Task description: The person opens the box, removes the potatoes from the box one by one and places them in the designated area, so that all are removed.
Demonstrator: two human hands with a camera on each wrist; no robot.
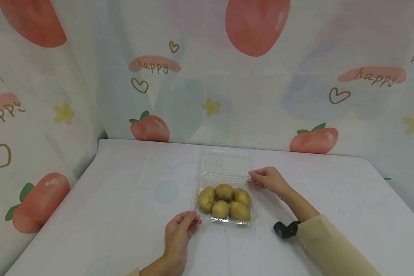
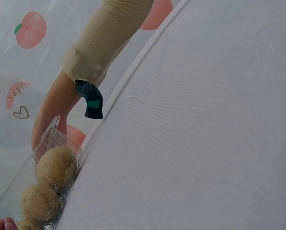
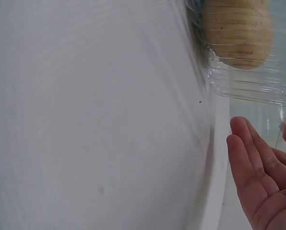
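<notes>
A clear plastic clamshell box (image 1: 224, 220) sits on the white-covered table, holding several potatoes (image 1: 206, 200). Its transparent lid (image 1: 224, 161) is folded back toward the rear wall. My left hand (image 1: 178, 235) pinches the box's rim at the near left corner, thumb on top. At the far right corner, close to the lid's fold, my right hand (image 1: 268, 180) pinches the rim between thumb and fingers. From the right wrist, my right hand (image 3: 263, 175) shows its thumb at the rim and other fingers extended below. Only the left fingertips (image 2: 8, 223) show in the left wrist view.
A white cloth (image 1: 131, 214) covers the table. Behind it and at the left hang curtains (image 1: 248, 99) printed with fruit and hearts. A dark wrist-worn device (image 1: 285, 230) sticks out from the right sleeve (image 1: 326, 237), near the box's right side.
</notes>
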